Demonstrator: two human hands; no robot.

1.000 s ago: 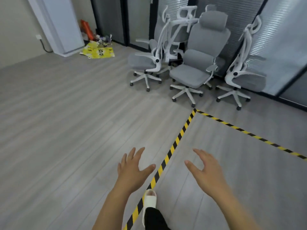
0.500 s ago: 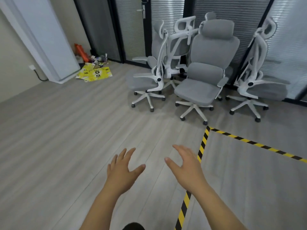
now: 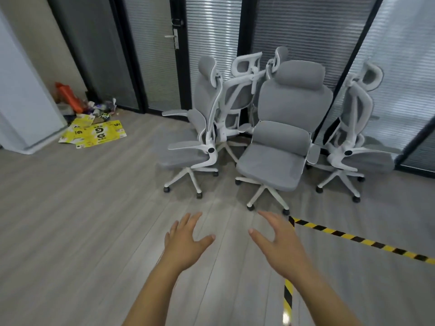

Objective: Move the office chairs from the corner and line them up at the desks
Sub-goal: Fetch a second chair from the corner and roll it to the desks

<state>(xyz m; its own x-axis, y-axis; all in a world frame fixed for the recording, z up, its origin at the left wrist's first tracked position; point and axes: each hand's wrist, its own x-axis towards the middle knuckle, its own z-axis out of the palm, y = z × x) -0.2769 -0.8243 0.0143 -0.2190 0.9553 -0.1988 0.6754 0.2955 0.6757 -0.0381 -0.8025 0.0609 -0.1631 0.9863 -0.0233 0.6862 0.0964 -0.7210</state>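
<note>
Both hands, left (image 3: 186, 241) and right (image 3: 280, 238), spread empty short of the nearest chair (image 3: 280, 147), clustered with the other chairs (image 3: 195, 142) against the glass wall (image 3: 306, 31); likely bulky but free-rolling on casters, best gripped at stiff backrest or armrests.

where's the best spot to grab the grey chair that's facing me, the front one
Probably the top of the backrest, just under the headrest, taken from behind or from its left flank. The front chair faces the camera with its seat toward both open hands, so a frontal reach only meets cushion. It stands on castors.
</note>
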